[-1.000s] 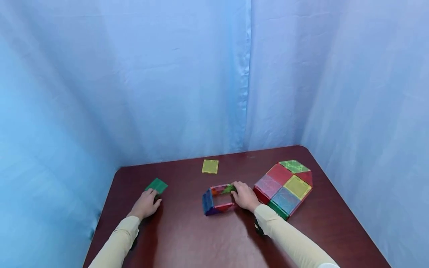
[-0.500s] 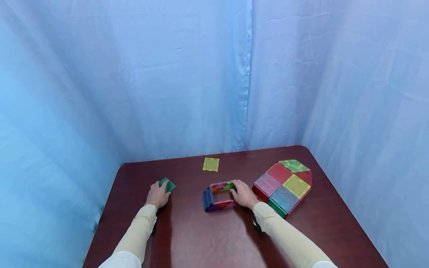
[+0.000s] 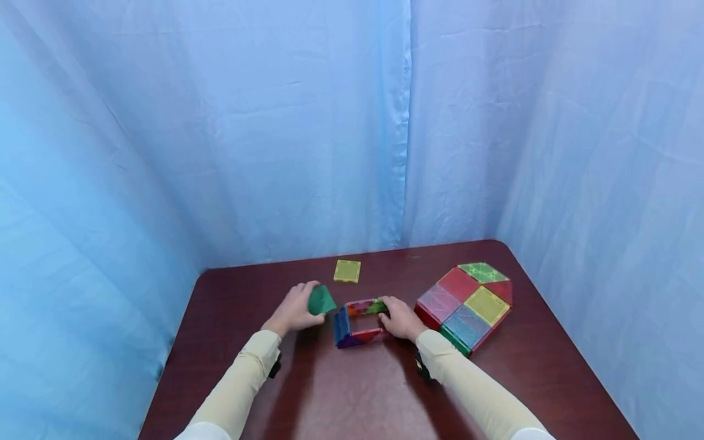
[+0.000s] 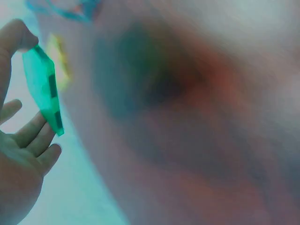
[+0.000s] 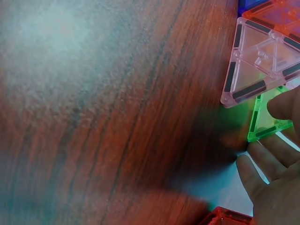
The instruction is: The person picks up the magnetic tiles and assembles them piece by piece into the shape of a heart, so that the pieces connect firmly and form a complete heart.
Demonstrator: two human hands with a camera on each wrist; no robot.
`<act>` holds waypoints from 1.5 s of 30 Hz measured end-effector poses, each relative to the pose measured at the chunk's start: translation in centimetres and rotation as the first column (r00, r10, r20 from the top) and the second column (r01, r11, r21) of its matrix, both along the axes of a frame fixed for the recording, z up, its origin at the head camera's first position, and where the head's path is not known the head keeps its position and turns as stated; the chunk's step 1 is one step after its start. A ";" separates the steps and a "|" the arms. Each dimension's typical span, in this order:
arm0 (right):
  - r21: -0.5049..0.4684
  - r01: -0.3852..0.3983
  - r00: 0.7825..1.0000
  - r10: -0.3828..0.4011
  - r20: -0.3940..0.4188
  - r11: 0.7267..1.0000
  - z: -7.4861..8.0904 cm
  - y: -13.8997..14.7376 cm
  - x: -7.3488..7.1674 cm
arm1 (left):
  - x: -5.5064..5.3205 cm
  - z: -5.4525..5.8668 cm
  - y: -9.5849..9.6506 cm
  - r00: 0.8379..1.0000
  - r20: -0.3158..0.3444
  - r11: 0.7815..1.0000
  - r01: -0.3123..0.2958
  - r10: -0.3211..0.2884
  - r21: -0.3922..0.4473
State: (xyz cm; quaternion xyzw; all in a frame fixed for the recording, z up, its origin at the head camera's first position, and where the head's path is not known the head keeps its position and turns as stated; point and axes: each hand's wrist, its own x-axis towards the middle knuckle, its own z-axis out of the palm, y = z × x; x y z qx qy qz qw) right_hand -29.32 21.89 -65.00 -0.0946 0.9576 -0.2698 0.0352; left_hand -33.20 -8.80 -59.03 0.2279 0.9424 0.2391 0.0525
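Note:
My left hand [image 3: 294, 308] pinches a green magnetic tile [image 3: 321, 299] between thumb and fingers, above the table and just left of a low tile frame. In the left wrist view that tile [image 4: 41, 82] is seen edge-on. The frame stands mid-table, with a blue side [image 3: 341, 327] on the left and a red and purple front [image 3: 365, 335]. At its right end my right hand [image 3: 401, 319] grips a light-green triangular tile [image 5: 265, 115], next to a pink triangular tile [image 5: 262, 61] in the right wrist view. Its far fingers are partly hidden.
A yellow square tile [image 3: 348, 271] lies flat near the back edge of the brown table [image 3: 352, 391]. To the right sits a larger block of joined tiles [image 3: 462, 287] in red, pink, blue, yellow and green. Blue curtains [image 3: 297, 122] enclose the table.
My left hand has picked up the green tile at the left and carried it rightward, close to the frame. The right hand stays at the frame's right end.

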 end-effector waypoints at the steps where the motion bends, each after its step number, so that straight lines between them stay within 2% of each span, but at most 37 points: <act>1: 0.005 -0.006 1.000 0.006 0.002 1.000 0.0 0.0 0.0 | 0.2 0.6 0.9 0.999 -0.002 0.999 0.039 -0.039 0.010; 3: 0.012 -0.018 1.000 0.018 -0.005 1.000 0.1 0.0 -0.1 | 0.6 1.8 2.5 0.994 -0.003 0.994 0.110 -0.110 0.005; 6: 0.019 -0.028 1.000 0.028 -0.013 0.999 0.2 0.0 -0.2 | 1.3 2.7 4.5 0.980 -0.006 0.980 0.197 -0.197 -0.031; 10: 0.025 -0.024 1.000 0.024 -0.007 0.999 0.1 0.1 -0.3 | 2.3 2.6 6.3 0.956 -0.023 0.952 0.289 -0.292 -0.099; 13: 0.025 -0.020 1.000 0.021 -0.011 0.999 0.0 0.2 -0.3 | 2.8 2.1 7.1 0.944 -0.043 0.938 0.318 -0.326 -0.139; 19: 0.028 -0.017 1.000 0.018 -0.018 0.999 -0.1 0.2 -0.3 | 3.1 1.0 7.6 0.943 -0.077 0.935 0.308 -0.325 -0.177; 35: 0.036 -0.004 1.000 0.005 -0.009 0.999 -0.4 0.0 -0.1 | 3.1 -0.3 7.6 0.953 -0.044 0.954 0.298 -0.299 -0.044; 42: 0.032 -0.016 0.993 0.019 -0.115 0.999 -0.3 0.0 -0.1 | 3.4 -0.4 7.2 0.955 -0.033 0.954 0.293 -0.295 -0.059; 45: 0.037 -0.022 0.990 0.027 -0.137 0.999 -0.3 -0.1 -0.3 | 3.6 -0.2 6.9 0.956 -0.023 0.955 0.290 -0.292 -0.065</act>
